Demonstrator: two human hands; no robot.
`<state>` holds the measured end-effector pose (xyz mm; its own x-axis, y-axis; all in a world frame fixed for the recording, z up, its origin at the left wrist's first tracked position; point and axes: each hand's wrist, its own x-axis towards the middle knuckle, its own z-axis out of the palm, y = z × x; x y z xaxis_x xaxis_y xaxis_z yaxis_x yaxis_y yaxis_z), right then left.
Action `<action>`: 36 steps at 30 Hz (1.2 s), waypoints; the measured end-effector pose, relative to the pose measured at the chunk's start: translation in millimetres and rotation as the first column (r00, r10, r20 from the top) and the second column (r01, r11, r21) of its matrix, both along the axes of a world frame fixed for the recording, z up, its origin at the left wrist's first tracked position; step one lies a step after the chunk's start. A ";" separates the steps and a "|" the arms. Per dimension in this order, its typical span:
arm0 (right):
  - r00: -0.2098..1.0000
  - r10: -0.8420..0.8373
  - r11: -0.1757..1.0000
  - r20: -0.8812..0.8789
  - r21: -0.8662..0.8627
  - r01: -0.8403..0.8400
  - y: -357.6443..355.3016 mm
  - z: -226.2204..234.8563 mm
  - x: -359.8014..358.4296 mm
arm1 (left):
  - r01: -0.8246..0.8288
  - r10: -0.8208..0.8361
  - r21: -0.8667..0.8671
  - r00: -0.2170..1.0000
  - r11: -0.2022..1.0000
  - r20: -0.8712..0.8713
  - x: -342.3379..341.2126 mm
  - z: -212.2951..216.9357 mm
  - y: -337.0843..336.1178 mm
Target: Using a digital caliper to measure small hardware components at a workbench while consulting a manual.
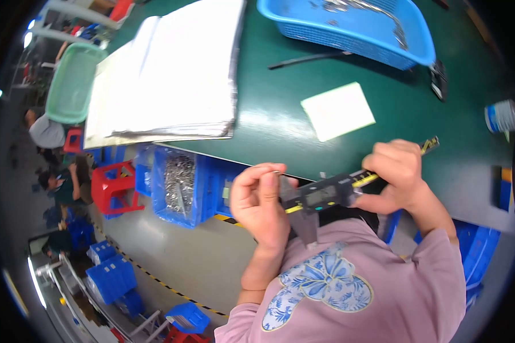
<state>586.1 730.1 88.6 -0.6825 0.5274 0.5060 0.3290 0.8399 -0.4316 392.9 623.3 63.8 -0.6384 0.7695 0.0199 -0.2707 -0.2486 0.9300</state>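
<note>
My right hand [396,174] is wrapped round the beam of a black digital caliper [329,193], which is held above my lap at the near table edge. The caliper's beam end sticks out past my fist to the upper right, and its jaws point to the left. Beside those jaws, the thumb and fingers of my left hand [261,200] are pinched together. A small dark tip shows at the fingertips, but I cannot make out what it is. Just beyond the caliper, a pale square pad of paper [339,111] lies on the green table [274,114].
A blue basket [349,43] with metal pieces stands at the far side, a thin black stick [306,59] near it. A paper stack [177,74] lies left, beside a green tray [74,83]. Below the edge are a blue bin [203,188] of metal parts and a red stool [111,186].
</note>
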 end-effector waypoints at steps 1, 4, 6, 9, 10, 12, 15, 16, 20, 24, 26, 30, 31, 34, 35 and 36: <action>1.000 -0.016 1.000 0.010 0.001 0.016 -0.3 -0.5 -0.5 | 0.004 -0.005 0.012 0.999 1.000 0.035 -0.5 -1.4 0.1; 0.999 -0.043 0.999 -0.031 0.000 0.043 1.8 -5.9 -3.8 | -0.020 0.014 0.059 0.996 0.998 0.090 -1.6 -7.7 3.1; 0.999 -0.048 0.999 -0.008 -0.001 0.048 3.0 -8.5 -3.6 | -0.012 0.004 0.098 0.996 0.995 0.087 -2.7 -10.5 2.1; 0.999 -0.042 0.999 0.007 -0.005 0.042 4.2 -12.1 -2.9 | -0.027 0.019 0.077 0.994 0.997 0.111 -4.1 -15.7 0.1; 0.999 -0.039 0.999 0.014 -0.017 0.040 4.4 -13.1 -2.9 | -0.031 0.022 0.077 0.993 0.997 0.113 -5.1 -17.5 -0.1; 0.999 -0.037 0.999 0.020 -0.003 0.037 4.5 -15.6 -3.7 | -0.020 0.012 0.094 0.996 0.995 0.086 -8.3 -20.8 0.8; 0.999 -0.037 0.999 0.029 -0.013 0.037 5.5 -18.7 -4.4 | -0.114 0.145 0.128 0.953 0.985 -0.265 -28.1 -23.6 9.5; 0.999 -0.034 0.999 0.039 -0.004 0.034 5.6 -19.7 -4.5 | -0.149 0.179 0.107 0.911 0.983 -0.372 -42.4 -22.9 11.7; 0.998 -0.034 0.999 0.058 0.002 0.034 5.3 -23.2 -5.2 | -0.265 0.342 0.219 0.650 0.939 -0.679 -104.2 -22.7 27.4; 0.998 -0.016 0.999 0.054 -0.028 0.017 4.6 -23.9 -11.5 | -0.152 0.156 0.117 0.275 0.981 -0.949 -140.1 -31.2 32.3; 0.998 -0.009 1.000 0.060 -0.020 0.010 5.2 -20.9 -15.7 | -0.219 0.237 0.174 0.309 0.960 -0.921 -158.8 -36.3 34.2; 0.988 0.057 0.998 0.143 -0.020 -0.055 7.9 -8.4 -32.1 | -0.446 0.416 0.123 0.652 0.886 -0.634 -212.0 -39.3 34.2; 0.982 0.087 0.996 0.165 -0.017 -0.086 11.2 -5.5 -40.6 | -0.460 0.388 0.081 0.627 0.884 -0.675 -224.4 -38.3 32.7; 0.945 0.199 0.980 0.260 -0.051 -0.192 24.2 0.6 -78.7 | -0.488 0.252 0.086 0.285 0.869 -0.925 -243.0 -34.8 29.4; 0.923 0.237 0.971 0.304 -0.068 -0.227 30.2 2.3 -93.2 | -0.454 0.214 0.102 0.202 0.885 -0.956 -246.2 -32.8 31.9; 0.911 0.275 0.961 0.306 -0.104 -0.255 35.9 2.2 -109.8 | -0.425 0.180 0.112 0.123 0.898 -0.976 -248.5 -30.3 34.6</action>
<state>476.3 766.0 90.8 -0.9200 0.3279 0.2149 0.2250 0.8905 -0.3954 144.4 658.0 33.5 -0.3876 0.5843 0.7130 0.9063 0.1003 0.4105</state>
